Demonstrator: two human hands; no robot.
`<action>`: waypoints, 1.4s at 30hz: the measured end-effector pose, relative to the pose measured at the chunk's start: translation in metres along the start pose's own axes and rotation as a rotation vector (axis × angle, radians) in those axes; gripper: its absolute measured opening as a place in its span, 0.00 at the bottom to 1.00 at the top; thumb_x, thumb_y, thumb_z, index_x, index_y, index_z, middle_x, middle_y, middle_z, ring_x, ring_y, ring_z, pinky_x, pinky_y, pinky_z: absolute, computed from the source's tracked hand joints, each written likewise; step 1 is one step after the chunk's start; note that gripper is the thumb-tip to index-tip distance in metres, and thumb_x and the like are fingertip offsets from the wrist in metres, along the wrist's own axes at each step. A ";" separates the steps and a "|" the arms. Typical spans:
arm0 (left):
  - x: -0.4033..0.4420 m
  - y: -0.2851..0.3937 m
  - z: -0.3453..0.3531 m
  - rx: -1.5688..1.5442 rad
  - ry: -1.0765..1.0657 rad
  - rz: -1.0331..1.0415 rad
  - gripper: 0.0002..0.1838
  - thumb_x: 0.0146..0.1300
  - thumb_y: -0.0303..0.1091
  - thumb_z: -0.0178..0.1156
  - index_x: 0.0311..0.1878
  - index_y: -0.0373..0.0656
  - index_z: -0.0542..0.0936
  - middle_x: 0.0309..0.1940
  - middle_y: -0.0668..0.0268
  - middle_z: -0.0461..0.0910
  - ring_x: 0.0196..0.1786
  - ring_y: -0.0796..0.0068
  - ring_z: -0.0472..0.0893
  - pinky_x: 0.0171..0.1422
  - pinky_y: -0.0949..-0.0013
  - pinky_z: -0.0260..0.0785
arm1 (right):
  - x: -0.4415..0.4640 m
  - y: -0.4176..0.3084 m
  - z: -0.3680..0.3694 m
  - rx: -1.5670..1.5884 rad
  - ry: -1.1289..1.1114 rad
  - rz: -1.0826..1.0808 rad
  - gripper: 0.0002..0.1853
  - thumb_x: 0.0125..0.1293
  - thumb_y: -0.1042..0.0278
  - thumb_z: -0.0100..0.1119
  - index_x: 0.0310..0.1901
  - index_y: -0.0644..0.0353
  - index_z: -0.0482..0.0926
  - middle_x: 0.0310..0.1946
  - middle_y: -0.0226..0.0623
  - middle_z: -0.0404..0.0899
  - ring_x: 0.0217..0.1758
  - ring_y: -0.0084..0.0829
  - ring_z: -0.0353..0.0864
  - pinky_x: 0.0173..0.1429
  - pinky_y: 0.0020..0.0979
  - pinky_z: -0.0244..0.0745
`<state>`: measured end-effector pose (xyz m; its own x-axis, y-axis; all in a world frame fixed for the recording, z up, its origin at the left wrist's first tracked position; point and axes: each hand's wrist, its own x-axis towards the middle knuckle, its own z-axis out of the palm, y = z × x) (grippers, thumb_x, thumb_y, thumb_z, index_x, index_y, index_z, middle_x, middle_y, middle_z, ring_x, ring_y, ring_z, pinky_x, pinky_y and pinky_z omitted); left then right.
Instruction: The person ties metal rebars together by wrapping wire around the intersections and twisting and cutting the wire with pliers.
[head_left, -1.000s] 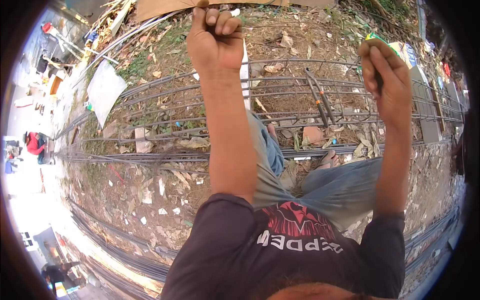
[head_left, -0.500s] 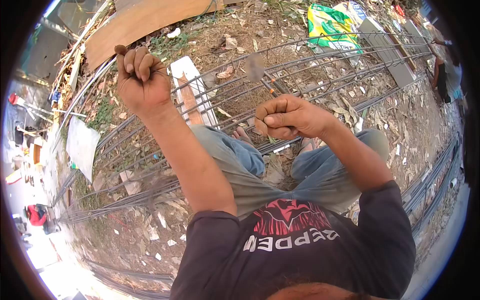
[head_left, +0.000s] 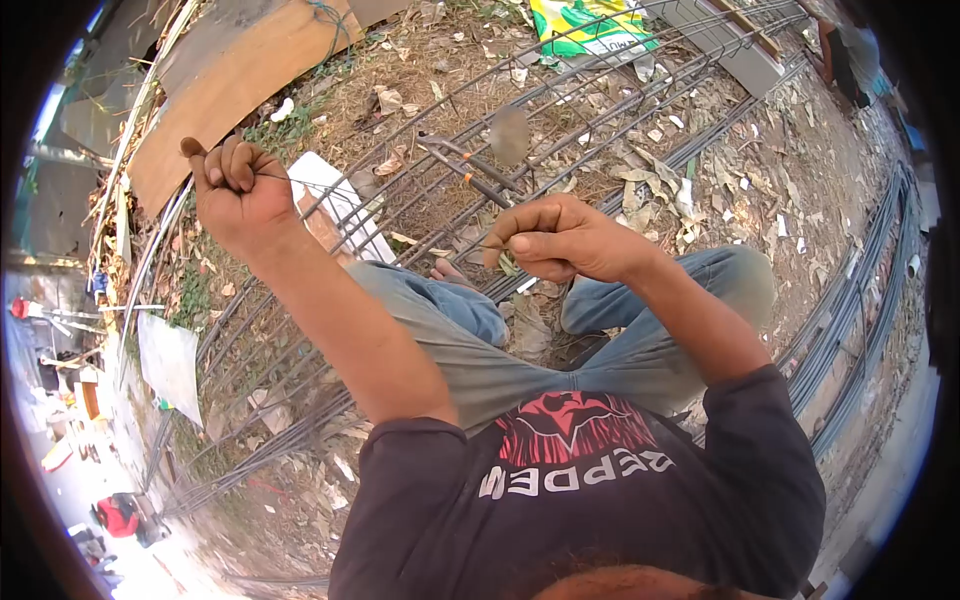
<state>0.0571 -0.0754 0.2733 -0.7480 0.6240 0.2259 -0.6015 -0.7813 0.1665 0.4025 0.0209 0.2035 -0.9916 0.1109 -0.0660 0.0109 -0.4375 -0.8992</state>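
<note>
My left hand (head_left: 243, 190) is raised at the upper left, over bars beside a brown board. Its fingers curl into the palm, with one digit sticking out; anything inside is hidden. My right hand (head_left: 565, 240) hovers above my knees, fingers bent and thumb pressed near them; I cannot make out anything thin between them. Just beyond it, a pair of pincers (head_left: 478, 172) with orange bands on dark handles lies on the rebar cage (head_left: 590, 120), apart from the hand. The cage of long bars and stirrups crosses the ground before my feet.
A brown board (head_left: 225, 105) lies at the upper left, and a white slab (head_left: 335, 205) sits under the bars. A green and yellow bag (head_left: 592, 30) is at the top. Bundled bars (head_left: 860, 290) run along the right. People are at the left and upper right.
My view has turned, so the cage, bag and pincers appear further left. My right hand's fingers have loosened slightly. My left hand keeps its curled shape.
</note>
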 end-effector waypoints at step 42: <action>-0.026 -0.210 -0.170 2.340 -0.182 -0.561 0.26 0.62 0.60 0.70 0.35 0.41 0.93 0.24 0.60 0.87 0.31 0.68 0.87 0.40 0.60 0.78 | 0.067 0.077 -0.124 -1.056 1.053 0.174 0.12 0.64 0.60 0.67 0.44 0.58 0.87 0.42 0.54 0.88 0.49 0.55 0.88 0.56 0.50 0.81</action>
<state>0.1550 0.0747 0.0694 -0.5965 0.7835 -0.1741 0.6121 0.5844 0.5328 0.3527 0.1056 0.0761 -0.4292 0.9011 -0.0619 0.6561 0.2639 -0.7071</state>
